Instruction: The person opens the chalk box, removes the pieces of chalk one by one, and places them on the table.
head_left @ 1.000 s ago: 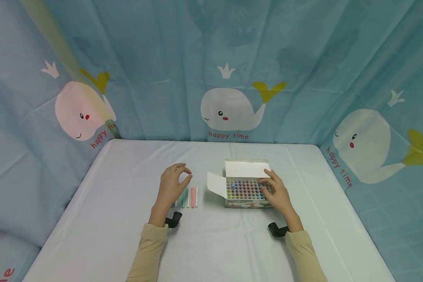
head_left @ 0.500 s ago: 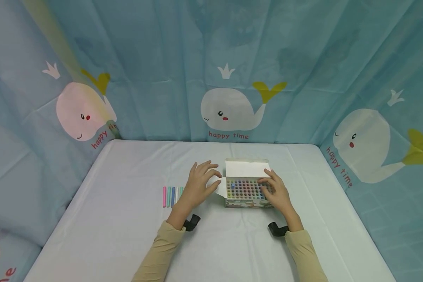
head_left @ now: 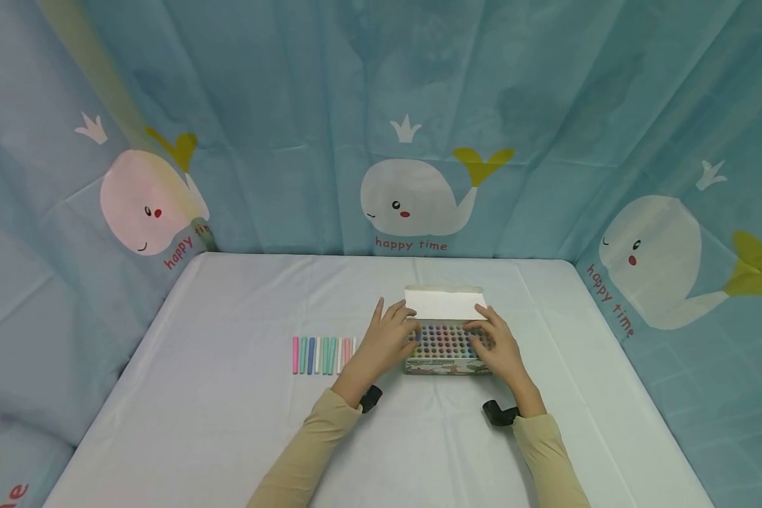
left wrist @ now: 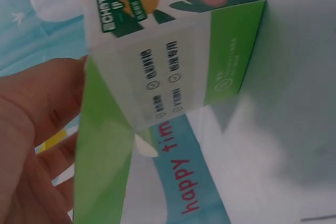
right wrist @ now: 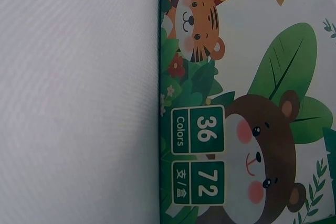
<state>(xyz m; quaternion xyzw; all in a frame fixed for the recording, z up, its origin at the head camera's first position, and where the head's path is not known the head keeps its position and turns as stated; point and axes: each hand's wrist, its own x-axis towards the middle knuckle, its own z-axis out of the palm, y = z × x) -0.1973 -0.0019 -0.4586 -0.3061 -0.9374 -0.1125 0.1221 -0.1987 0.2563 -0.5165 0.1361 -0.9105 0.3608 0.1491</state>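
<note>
An open box of chalk (head_left: pixel 447 366) stands on the table, its rows of coloured chalk ends facing up. My left hand (head_left: pixel 381 344) reaches over its left end, thumb and forefinger spread apart around a blue chalk stick that pokes above the others. In the left wrist view, the fingers (left wrist: pixel 39 98) sit behind the box's green side flap (left wrist: pixel 102 166). At the box's right end rests my right hand (head_left: pixel 500 349), fingers loosely bent over the edge and one fingertip at the lid (head_left: pixel 444 305). Only the box's printed face (right wrist: pixel 257 161) shows in the right wrist view.
Left of the box, several chalk sticks lie side by side in a row, with a pink chalk stick (head_left: pixel 295 355) at the far left. A white cloth covers the table (head_left: pixel 248 303). A blue whale-print curtain (head_left: pixel 292 141) hangs behind and at both sides.
My left hand has moved right, from above the row of chalk sticks to the box's left end, uncovering the row. The right hand and the box have stayed put.
</note>
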